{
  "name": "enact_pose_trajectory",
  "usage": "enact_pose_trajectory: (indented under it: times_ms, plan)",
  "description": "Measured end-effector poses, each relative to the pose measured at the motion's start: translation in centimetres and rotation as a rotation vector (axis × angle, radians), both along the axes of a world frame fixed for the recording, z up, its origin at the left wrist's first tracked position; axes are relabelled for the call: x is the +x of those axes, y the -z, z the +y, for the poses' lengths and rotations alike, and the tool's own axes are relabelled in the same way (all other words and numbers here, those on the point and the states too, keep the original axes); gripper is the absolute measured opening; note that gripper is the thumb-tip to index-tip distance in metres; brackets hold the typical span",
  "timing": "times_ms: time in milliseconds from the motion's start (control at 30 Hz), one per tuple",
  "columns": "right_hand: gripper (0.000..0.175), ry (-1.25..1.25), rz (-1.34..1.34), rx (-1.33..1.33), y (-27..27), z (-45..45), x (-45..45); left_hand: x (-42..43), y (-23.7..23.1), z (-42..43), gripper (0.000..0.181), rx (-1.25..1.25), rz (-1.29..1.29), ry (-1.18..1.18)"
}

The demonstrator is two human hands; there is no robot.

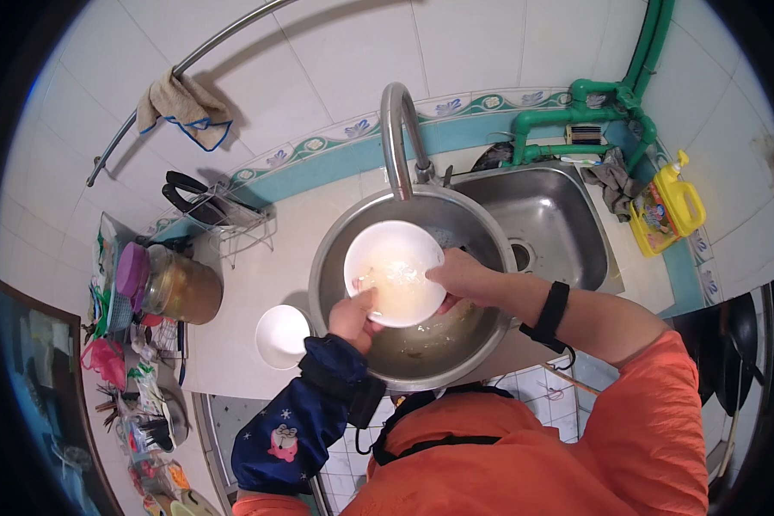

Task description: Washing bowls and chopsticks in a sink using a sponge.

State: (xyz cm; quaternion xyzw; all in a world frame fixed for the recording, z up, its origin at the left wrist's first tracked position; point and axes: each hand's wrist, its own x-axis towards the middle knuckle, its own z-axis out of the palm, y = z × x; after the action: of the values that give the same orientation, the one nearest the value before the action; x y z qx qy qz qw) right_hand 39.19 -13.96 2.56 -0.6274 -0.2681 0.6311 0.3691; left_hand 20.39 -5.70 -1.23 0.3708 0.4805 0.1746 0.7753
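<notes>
Both my hands grip a white bowl over a large metal basin. My left hand holds its lower left rim, the thumb reaching inside. On the right rim is my right hand. Cloudy pale liquid shows in the bowl, and it is wet and shiny. More murky water lies in the basin below. The curved steel faucet stands just beyond the bowl, its spout over the basin. A second white bowl rests on the counter, left of the basin.
The steel sink lies right of the basin. Beside it stand a yellow detergent bottle and a grey rag. A wire rack and a purple-lidded jar are on the left. A beige cloth hangs from the wall rail.
</notes>
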Motion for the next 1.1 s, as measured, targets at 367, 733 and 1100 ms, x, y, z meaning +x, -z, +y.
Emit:
enact_pose_trajectory:
  times_ms: [367, 733, 1100]
  plan:
    - [0.032, -0.144, -0.977, 0.49, -0.8, -0.2, 1.3, 2.4, -1.4, 2.8, 0.025, 0.707, 0.422, 0.139]
    - [0.026, -0.182, -0.552, 0.321, -2.2, -0.2, 0.9, 2.5, -2.5, 3.6, 0.024, 0.609, 0.39, 0.101]
    - [0.024, -0.331, -0.413, 0.182, -2.9, 0.1, 0.5, 3.2, -8.2, 1.6, 0.03, 1.574, 0.572, 0.405]
